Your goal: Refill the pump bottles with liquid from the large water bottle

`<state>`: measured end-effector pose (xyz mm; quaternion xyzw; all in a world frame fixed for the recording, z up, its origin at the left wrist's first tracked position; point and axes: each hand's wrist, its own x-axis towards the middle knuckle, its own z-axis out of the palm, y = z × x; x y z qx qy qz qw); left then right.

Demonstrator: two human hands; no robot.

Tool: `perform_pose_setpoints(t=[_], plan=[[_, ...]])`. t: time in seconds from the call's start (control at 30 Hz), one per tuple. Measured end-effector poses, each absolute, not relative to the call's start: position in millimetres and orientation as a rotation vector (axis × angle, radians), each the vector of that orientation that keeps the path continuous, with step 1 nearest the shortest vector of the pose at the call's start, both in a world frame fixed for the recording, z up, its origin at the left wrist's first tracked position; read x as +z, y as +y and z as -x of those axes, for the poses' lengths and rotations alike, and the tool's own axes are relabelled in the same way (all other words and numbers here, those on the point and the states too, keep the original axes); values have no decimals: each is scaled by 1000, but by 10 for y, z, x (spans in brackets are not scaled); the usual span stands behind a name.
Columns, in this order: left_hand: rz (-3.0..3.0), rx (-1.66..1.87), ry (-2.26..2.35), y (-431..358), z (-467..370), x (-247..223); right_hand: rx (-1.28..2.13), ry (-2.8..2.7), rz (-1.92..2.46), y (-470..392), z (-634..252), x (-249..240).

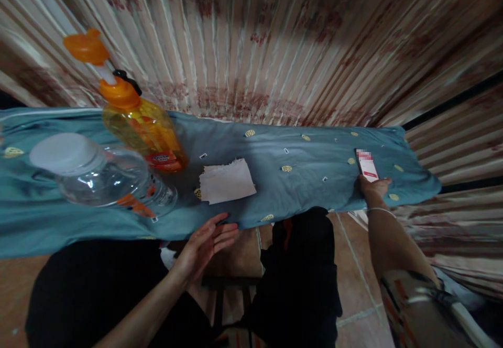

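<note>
The slim, flat, rectangular white-and-red slab with a dark edge [368,169] lies well to the right of the torn pale sheet of paper or thin card [228,181], the landmark here, on the narrow surface draped in blue-green cloth [314,151]; the right hand [374,186] pinches its near end between thumb and fingers, though the exact grip is partly hidden; the left hand [200,243] holds nothing, its fingers loosely spread and slightly curled, just on the near side of the sheet by the cloth's edge.

The slab should be light to moderate in weight and stiff, probably smooth enough to slip; a grip across its 2 long sides, or at the near end, would suit it, without hard pressure on the face. The sheet should be very light and easily bent; its ragged far edge could tear further, so the straighter near edge is the better hold.

The slab shows a pale face with red areas at 2 ends, the far 1 blurred into blocks; the sheet is plain, off-white and roughly 4-sided; left of it stand a clear plastic bottle with a white cap [65,153] and a transparent amber bottle with an orange pump top [151,133].
</note>
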<state>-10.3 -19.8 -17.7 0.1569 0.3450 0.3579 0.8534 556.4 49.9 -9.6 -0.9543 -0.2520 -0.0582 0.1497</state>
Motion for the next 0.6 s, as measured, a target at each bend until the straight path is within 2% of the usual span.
perform_pose_setpoints(t=[0.43,0.6], plan=[[-543,886,729,-242,25,19,34,-905,2340,-243,-4530,-377],[-777,991,704,-245,-24,263,216,-1097,2049,-413,-3903,-263]])
